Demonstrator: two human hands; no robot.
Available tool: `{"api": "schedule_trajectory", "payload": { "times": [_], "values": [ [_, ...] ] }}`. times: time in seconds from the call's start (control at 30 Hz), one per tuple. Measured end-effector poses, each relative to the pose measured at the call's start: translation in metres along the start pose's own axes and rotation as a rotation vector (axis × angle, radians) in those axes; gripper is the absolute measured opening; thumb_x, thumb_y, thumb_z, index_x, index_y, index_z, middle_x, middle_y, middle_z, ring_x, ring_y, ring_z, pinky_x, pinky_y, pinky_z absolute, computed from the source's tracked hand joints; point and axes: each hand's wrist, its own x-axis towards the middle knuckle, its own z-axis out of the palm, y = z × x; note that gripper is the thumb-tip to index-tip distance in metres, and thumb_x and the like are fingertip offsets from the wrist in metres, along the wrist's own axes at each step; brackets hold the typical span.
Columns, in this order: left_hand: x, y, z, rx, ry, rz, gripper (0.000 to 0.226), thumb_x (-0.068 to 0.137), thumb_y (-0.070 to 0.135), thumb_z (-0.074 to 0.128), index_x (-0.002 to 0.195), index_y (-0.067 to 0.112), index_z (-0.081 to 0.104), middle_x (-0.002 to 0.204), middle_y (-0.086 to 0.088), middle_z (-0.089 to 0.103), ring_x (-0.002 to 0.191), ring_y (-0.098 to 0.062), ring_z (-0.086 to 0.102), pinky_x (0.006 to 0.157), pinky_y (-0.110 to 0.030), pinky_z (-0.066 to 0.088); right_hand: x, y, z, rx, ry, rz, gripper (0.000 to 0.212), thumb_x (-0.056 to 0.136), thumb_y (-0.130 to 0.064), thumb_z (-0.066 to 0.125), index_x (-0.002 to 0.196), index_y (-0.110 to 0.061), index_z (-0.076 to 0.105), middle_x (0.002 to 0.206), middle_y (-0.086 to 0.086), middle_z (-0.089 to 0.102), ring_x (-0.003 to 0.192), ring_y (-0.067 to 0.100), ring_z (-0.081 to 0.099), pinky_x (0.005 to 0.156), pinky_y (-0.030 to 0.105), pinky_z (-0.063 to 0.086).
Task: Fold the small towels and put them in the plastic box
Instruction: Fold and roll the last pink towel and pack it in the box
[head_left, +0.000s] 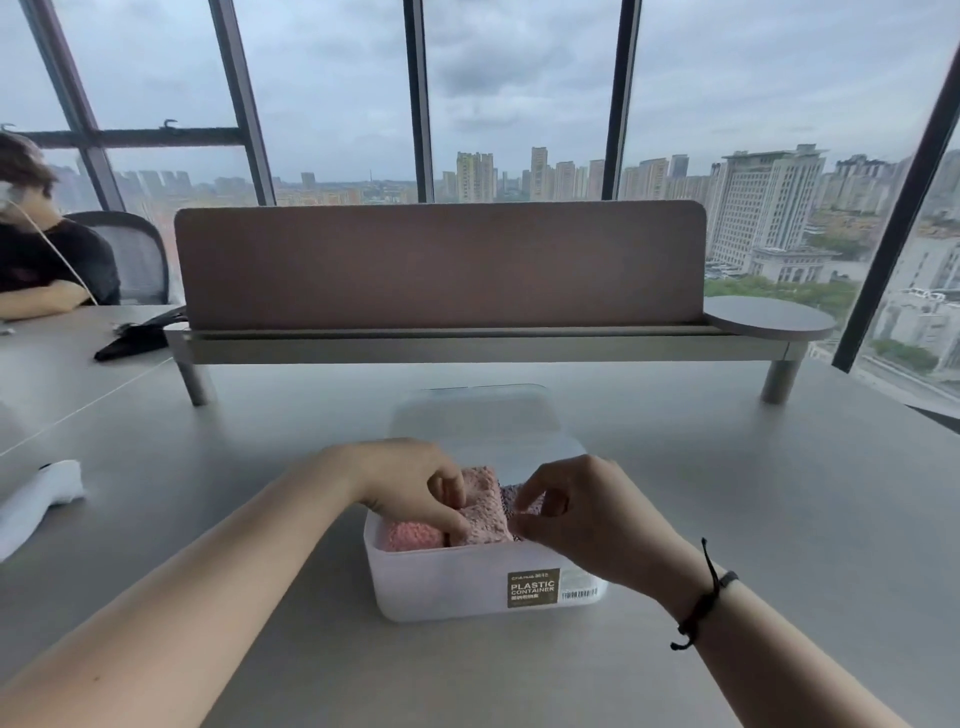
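Grey counter (727, 519) carries the translucent plastic box (447, 582); we see folded pink towels (480, 506) inside it. Left hand (415, 480) curls into the terry between two towels; right hand (576, 512) pinches a darker towel's (511, 492) edge. We judge them light, soft, compressible, best gripped at folded edges so the layers stay together.
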Motion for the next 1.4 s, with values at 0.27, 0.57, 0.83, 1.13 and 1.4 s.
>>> {"api": "schedule_trajectory", "payload": {
  "times": [0.27,0.57,0.83,1.13,1.4],
  "values": [
    [0.003,0.006,0.017,0.188,0.129,-0.07,0.047,0.067,0.069,0.073,0.1,0.038,0.06,0.09,0.022,0.059,0.087,-0.006,0.058,0.068,-0.026,0.043,0.0,-0.005,0.003,0.005,-0.004,0.023,0.006,0.075,-0.034,0.078,0.078,-0.031,0.073,0.066,-0.003,0.068,0.048,0.001,0.053,0.05,0.014,0.04],
    [0.008,-0.021,0.024,-0.356,0.802,-0.05,0.031,0.083,0.047,0.071,0.106,0.028,0.065,0.117,0.008,0.06,0.115,-0.014,0.054,0.092,-0.03,0.044,0.017,0.008,-0.003,0.364,0.343,0.008,0.012,0.08,-0.019,0.08,0.07,-0.024,0.073,0.062,-0.004,0.071,0.056,0.008,0.063,0.056,0.019,0.051],
    [0.021,-0.042,0.046,-1.191,0.78,-0.362,0.028,0.099,0.035,0.056,0.1,0.011,0.068,0.101,-0.002,0.062,0.101,-0.019,0.057,0.083,-0.032,0.045,0.053,0.047,0.022,0.853,0.268,0.48,0.048,0.092,-0.029,0.067,0.136,-0.011,0.055,0.127,0.006,0.064,0.115,0.023,0.063,0.104,0.04,0.046],
    [0.018,-0.045,0.051,-1.45,0.854,-0.158,0.039,0.107,0.037,0.034,0.132,0.018,0.057,0.119,-0.001,0.068,0.118,-0.018,0.061,0.095,-0.029,0.045,0.042,0.031,0.022,1.135,0.342,0.518,0.047,0.1,-0.047,0.045,0.126,-0.013,0.062,0.126,-0.001,0.067,0.121,0.017,0.06,0.115,0.04,0.033],
    [-0.006,-0.036,0.059,-1.989,0.775,-0.059,0.063,0.097,0.062,0.038,0.122,0.013,0.068,0.118,-0.004,0.072,0.105,-0.026,0.068,0.087,-0.039,0.05,0.015,0.041,0.016,1.354,0.216,0.416,0.046,0.098,-0.052,0.041,0.116,-0.022,0.072,0.121,-0.001,0.07,0.085,0.006,0.072,0.071,0.031,0.049]
  ]
}}
